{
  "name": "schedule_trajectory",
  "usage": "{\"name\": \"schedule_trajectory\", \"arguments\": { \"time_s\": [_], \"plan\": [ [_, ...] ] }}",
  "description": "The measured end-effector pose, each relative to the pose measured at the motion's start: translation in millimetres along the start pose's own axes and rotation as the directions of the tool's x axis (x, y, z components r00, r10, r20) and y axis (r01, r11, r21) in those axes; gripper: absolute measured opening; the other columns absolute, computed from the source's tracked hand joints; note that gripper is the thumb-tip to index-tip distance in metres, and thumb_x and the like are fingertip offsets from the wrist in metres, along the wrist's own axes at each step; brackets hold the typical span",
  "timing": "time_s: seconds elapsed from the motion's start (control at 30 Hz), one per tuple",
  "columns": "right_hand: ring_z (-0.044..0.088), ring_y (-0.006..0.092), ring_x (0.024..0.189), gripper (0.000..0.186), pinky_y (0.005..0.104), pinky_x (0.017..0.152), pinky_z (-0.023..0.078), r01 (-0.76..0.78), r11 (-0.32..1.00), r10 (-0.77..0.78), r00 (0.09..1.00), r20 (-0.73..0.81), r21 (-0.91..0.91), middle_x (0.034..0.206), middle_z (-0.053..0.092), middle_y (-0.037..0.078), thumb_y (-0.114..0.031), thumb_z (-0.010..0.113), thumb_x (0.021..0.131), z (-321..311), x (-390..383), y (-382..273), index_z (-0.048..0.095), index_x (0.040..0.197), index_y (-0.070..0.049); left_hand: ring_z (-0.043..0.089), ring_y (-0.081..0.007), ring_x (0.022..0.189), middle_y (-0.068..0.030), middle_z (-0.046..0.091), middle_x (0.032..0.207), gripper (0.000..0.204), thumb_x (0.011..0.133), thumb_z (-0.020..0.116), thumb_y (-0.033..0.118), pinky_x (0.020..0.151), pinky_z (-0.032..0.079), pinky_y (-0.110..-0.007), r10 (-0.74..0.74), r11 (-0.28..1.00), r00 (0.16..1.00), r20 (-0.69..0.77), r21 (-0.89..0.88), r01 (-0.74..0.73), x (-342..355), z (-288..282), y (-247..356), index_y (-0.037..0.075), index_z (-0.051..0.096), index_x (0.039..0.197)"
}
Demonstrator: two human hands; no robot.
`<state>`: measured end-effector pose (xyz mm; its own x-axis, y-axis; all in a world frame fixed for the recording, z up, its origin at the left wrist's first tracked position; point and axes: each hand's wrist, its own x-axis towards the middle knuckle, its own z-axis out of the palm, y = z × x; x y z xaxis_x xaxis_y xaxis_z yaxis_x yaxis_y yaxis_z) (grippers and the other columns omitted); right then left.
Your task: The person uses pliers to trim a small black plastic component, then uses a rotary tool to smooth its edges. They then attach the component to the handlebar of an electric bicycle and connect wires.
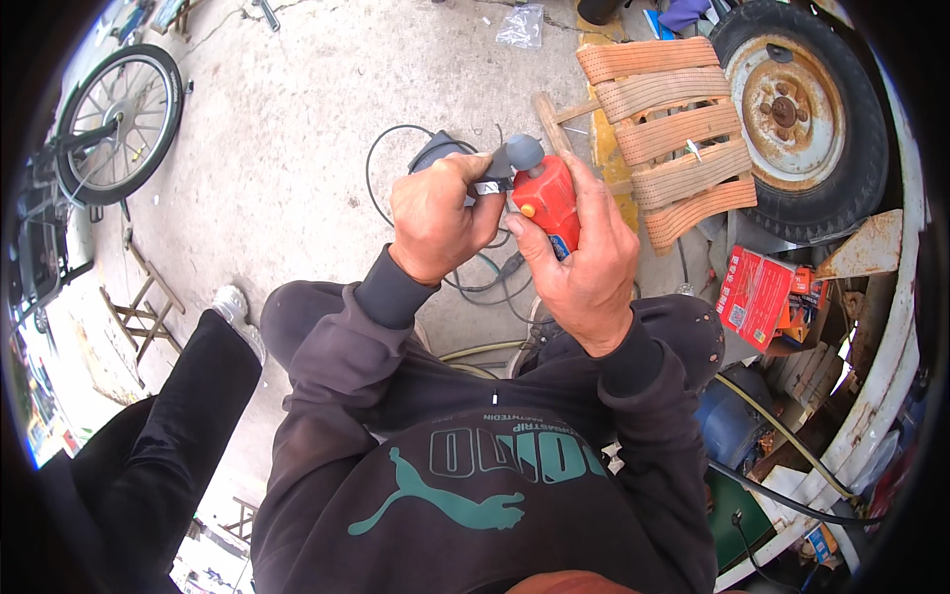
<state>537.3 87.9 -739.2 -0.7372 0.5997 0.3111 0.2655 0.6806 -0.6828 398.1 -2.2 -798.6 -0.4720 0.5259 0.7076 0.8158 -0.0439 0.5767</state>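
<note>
At the centre, my left hand (pixel 440 213) is closed on a dark flat piece (pixel 495 166) with a small white label. My right hand (pixel 584 257) grips a red tool (pixel 547 203) with a yellow button and a rounded grey head (pixel 524 152) on top. The dark piece is held up beside the grey head; whether they touch I cannot tell. Behind my hands a dark grey object (pixel 432 150) lies on the concrete among looped cables (pixel 391 132).
A slatted wooden chair (pixel 673 119) and a rusty-rimmed tyre (pixel 792 119) are at upper right, above a red box (pixel 752 292), jumbled items and hoses. A bicycle wheel (pixel 119 119) is upper left. Another person's leg (pixel 203 386) is at left beside a folding stool (pixel 139 307).
</note>
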Motion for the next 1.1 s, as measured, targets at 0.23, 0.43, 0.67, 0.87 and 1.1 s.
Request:
{"name": "schedule_trajectory", "arguments": {
  "time_s": [0.23, 0.43, 0.67, 0.87, 1.1],
  "plan": [
    [0.067, 0.0375, 0.085, 0.065, 0.0407, 0.072, 0.054, 0.046, 0.999, -0.046, 0.999, 0.002, 0.023, 0.101, 0.065, 0.020, -0.025, 0.082, 0.079, -2.5, -1.1, 2.6, 0.054, 0.130, 0.003, 0.063, -0.0168, 0.055, -0.0111, 0.068, 0.077, 0.030, 0.069, 0.074, -0.005, 0.051, 0.050, -0.027, 0.010, 0.999, 1.000, -0.009, 0.032, -0.009, 1.1, -0.9, -2.2, 0.001, 0.064, 0.097],
    [0.067, 0.0372, 0.085, 0.066, 0.0404, 0.072, 0.054, 0.034, 0.998, -0.034, 0.999, 0.016, 0.047, 0.100, 0.066, 0.020, -0.025, 0.083, 0.078, -4.5, -2.5, 0.4, 0.054, 0.130, 0.003, 0.063, -0.0171, 0.057, -0.0109, 0.068, 0.077, 0.031, 0.070, 0.075, -0.005, 0.053, 0.050, -0.027, 0.016, 1.000, 1.000, -0.006, 0.015, -0.016, 1.2, -0.8, -1.6, 0.002, 0.063, 0.097],
    [0.068, 0.0367, 0.086, 0.066, 0.0405, 0.073, 0.055, 0.053, 0.996, -0.054, 0.998, 0.012, 0.074, 0.101, 0.066, 0.020, -0.026, 0.083, 0.078, -6.5, -2.6, -0.3, 0.053, 0.130, 0.003, 0.066, -0.0260, 0.059, -0.0095, 0.066, 0.075, 0.038, 0.065, 0.077, -0.004, 0.052, 0.050, -0.033, 0.019, 1.000, 0.999, -0.034, 0.017, -0.019, 3.2, 0.2, 0.1, 0.004, 0.063, 0.099],
    [0.068, 0.0372, 0.087, 0.065, 0.0413, 0.074, 0.055, 0.029, 0.998, -0.031, 0.999, 0.027, 0.061, 0.101, 0.066, 0.020, -0.024, 0.082, 0.080, -5.9, -3.9, -0.1, 0.053, 0.131, 0.003, 0.065, -0.0179, 0.057, -0.0112, 0.068, 0.078, 0.029, 0.070, 0.076, -0.004, 0.052, 0.051, -0.028, 0.046, 0.999, 0.999, -0.023, 0.021, -0.045, 3.4, -2.6, -1.4, 0.001, 0.064, 0.096],
    [0.067, 0.0381, 0.089, 0.065, 0.0422, 0.075, 0.054, -0.016, 1.000, 0.016, 0.999, -0.029, 0.002, 0.103, 0.065, 0.021, -0.023, 0.081, 0.081, -0.9, -6.2, -3.4, 0.052, 0.132, 0.004, 0.063, -0.0169, 0.054, -0.0104, 0.068, 0.076, 0.030, 0.070, 0.076, -0.004, 0.049, 0.049, -0.027, 0.048, 0.999, 0.999, 0.013, 0.014, -0.048, 2.8, -1.9, -0.8, 0.001, 0.064, 0.096]
  ]
}}
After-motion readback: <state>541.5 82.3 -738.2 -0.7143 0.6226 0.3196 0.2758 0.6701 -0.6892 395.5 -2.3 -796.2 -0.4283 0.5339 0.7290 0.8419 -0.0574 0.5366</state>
